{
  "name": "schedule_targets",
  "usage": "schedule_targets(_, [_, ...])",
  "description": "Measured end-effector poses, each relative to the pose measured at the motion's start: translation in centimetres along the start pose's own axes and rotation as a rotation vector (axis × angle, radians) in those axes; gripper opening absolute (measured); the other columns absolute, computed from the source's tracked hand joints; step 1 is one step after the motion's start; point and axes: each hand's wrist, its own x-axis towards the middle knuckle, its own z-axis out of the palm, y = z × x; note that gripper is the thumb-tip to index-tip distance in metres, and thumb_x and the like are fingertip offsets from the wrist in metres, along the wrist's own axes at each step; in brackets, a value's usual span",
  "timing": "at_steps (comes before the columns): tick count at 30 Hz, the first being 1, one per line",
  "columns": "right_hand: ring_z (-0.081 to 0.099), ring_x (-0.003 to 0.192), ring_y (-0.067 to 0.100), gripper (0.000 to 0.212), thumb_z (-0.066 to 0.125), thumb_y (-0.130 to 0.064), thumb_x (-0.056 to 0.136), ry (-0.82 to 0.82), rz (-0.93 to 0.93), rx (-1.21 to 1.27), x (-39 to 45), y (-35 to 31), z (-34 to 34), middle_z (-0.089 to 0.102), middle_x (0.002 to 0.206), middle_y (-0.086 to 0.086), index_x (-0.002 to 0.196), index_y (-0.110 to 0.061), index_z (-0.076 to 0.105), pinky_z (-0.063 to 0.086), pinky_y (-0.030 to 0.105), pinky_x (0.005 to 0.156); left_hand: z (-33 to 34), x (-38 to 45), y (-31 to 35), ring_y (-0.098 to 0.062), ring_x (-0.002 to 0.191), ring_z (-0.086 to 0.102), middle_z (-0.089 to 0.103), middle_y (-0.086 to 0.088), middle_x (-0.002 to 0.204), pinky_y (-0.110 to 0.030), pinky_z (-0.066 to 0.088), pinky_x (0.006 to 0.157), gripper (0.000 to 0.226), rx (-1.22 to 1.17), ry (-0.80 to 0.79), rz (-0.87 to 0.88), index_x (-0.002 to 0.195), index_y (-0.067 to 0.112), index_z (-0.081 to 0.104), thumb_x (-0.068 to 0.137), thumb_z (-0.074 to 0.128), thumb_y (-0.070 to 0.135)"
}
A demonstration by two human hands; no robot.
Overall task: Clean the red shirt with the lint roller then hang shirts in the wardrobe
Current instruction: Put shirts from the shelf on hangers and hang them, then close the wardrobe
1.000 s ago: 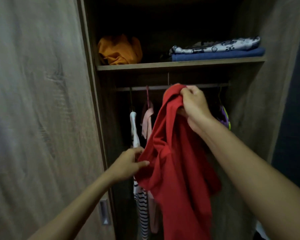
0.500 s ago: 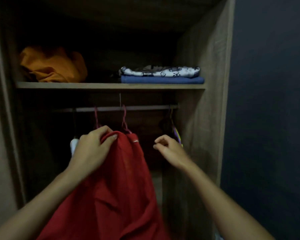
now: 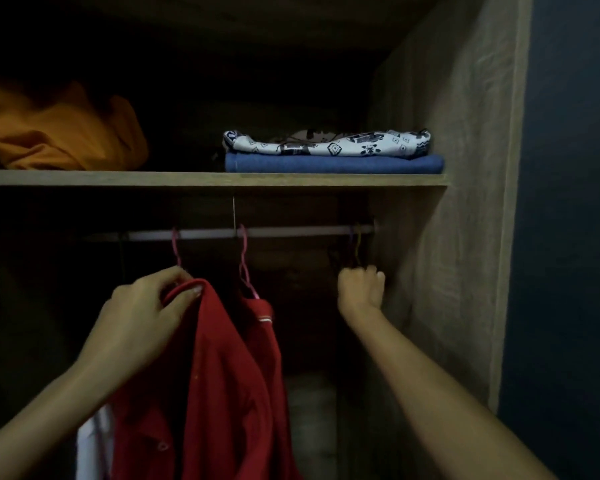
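The red shirt [image 3: 222, 375] hangs in front of me inside the dark wardrobe, below the rail [image 3: 291, 233]. My left hand [image 3: 142, 317] grips its upper left edge near the collar. A pink hanger hook [image 3: 244, 261] runs from the rail down to the top of the shirt; a second pink hook [image 3: 176, 247] hangs just left of it. My right hand [image 3: 361, 287] is curled around the lower part of dark hangers [image 3: 355, 247] bunched at the rail's right end. No lint roller shows.
A shelf [image 3: 187, 178] above the rail carries an orange bundle [image 3: 56, 133] on the left and a patterned cloth on a folded blue cloth [image 3: 333, 163] on the right. The wardrobe's side panel [image 3: 465, 202] stands right. A white garment [image 3: 90, 448] hangs lower left.
My left hand took over the shirt's top while my right hand let go and reached right to the hangers at the rail's end. The view shifted right and closer.
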Motion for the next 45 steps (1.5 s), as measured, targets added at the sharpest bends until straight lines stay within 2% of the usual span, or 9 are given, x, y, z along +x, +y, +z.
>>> schedule_targets(10, [0.042, 0.135, 0.029, 0.055, 0.047, -0.028, 0.098, -0.241, -0.01, 0.74, 8.0, -1.8, 1.6, 0.035, 0.153, 0.016, 0.148, -0.01, 0.032, 0.032, 0.038, 0.113, 0.7, 1.7, -1.9, -0.01, 0.078, 0.066, 0.07, 0.012, 0.079, -0.039, 0.054, 0.075, 0.009, -0.027, 0.012, -0.058, 0.085, 0.033, 0.066, 0.088, 0.059, 0.036])
schedule_targets(14, [0.048, 0.068, 0.015, 0.027, 0.051, -0.011, 0.092, -0.293, 0.132, 1.258, 9.9, -2.9, 4.2, 0.058, 0.092, 0.008, 0.115, -0.024, 0.05, 0.044, 0.032, 0.06, 0.9, 1.9, -2.1, -0.006, 0.077, 0.065, 0.07, 0.012, 0.079, -0.037, 0.054, 0.074, 0.01, -0.046, 0.012, -0.082, 0.082, 0.033, 0.067, 0.089, 0.06, 0.033])
schedule_targets(17, [0.048, 0.051, 0.015, 0.026, 0.048, -0.008, 0.098, -0.317, 0.095, 1.322, 9.4, -3.4, 3.6, 0.048, 0.065, 0.004, 0.076, -0.022, 0.049, 0.035, 0.027, 0.052, 0.9, 2.1, -2.0, -0.006, 0.078, 0.065, 0.071, 0.012, 0.079, -0.037, 0.054, 0.075, 0.01, -0.045, 0.009, -0.088, 0.082, 0.032, 0.068, 0.089, 0.06, 0.033])
schedule_targets(23, [0.06, 0.091, 0.027, 0.025, 0.054, -0.018, 0.097, -0.154, -0.176, 1.076, 8.9, -4.1, 2.4, 0.067, 0.097, 0.021, 0.097, 0.002, 0.069, 0.04, 0.032, 0.074, 0.7, 2.0, -2.4, -0.004, 0.077, 0.063, 0.07, 0.013, 0.078, -0.031, 0.051, 0.069, 0.011, -0.04, 0.011, -0.106, 0.08, 0.033, 0.068, 0.089, 0.061, 0.033])
schedule_targets(30, [0.064, 0.089, 0.019, 0.029, 0.056, -0.029, 0.096, -0.049, -0.4, 1.174, 4.3, -4.4, -5.2, 0.071, 0.095, 0.009, 0.101, -0.004, 0.07, 0.044, 0.03, 0.076, -0.8, 1.3, -3.8, -0.004, 0.069, 0.06, 0.066, 0.008, 0.071, -0.022, 0.044, 0.057, 0.015, -0.005, 0.027, -0.182, 0.073, 0.031, 0.066, 0.087, 0.063, 0.035])
schedule_targets(33, [0.063, 0.054, 0.011, 0.027, 0.046, -0.028, 0.1, -0.175, -0.446, 1.48, 0.3, -4.9, -8.2, 0.067, 0.063, -0.002, 0.087, -0.007, 0.059, 0.049, 0.022, 0.055, -1.7, 1.0, -4.7, -0.004, 0.063, 0.056, 0.064, 0.006, 0.067, -0.022, 0.042, 0.057, 0.018, -0.007, 0.02, -0.22, 0.071, 0.028, 0.065, 0.087, 0.064, 0.037])
schedule_targets(36, [0.039, 0.027, 0.01, 0.031, 0.043, -0.031, 0.102, -0.208, -0.355, 1.788, -3.5, -6.0, -10.4, 0.051, 0.046, -0.001, 0.075, -0.015, 0.045, 0.036, 0.017, 0.032, -2.3, 0.7, -5.5, -0.015, 0.067, 0.061, 0.068, -0.004, 0.073, -0.027, 0.044, 0.058, 0.022, -0.042, 0.01, -0.305, 0.079, 0.019, 0.069, 0.087, 0.063, 0.039])
schedule_targets(40, [0.024, 0.027, 0.006, 0.032, 0.04, -0.037, 0.102, -0.244, -0.137, 2.208, -8.5, -8.3, -12.3, 0.039, 0.047, -0.001, 0.075, -0.02, 0.039, 0.022, 0.011, 0.034, -2.8, -0.1, -5.7, -0.017, 0.061, 0.059, 0.066, -0.004, 0.069, -0.029, 0.045, 0.061, 0.028, -0.193, -0.015, -0.345, 0.078, 0.014, 0.066, 0.086, 0.064, 0.041])
schedule_targets(45, [0.028, 0.037, 0.009, 0.024, 0.035, -0.034, 0.104, 0.086, 0.234, 2.554, -14.1, -12.3, -13.4, 0.034, 0.054, 0.002, 0.086, -0.02, 0.041, 0.023, 0.013, 0.035, -3.9, -1.9, -4.0, -0.016, 0.06, 0.054, 0.061, -0.004, 0.067, -0.031, 0.041, 0.063, 0.021, -0.361, -0.078, -0.338, 0.074, 0.019, 0.064, 0.088, 0.064, 0.034])
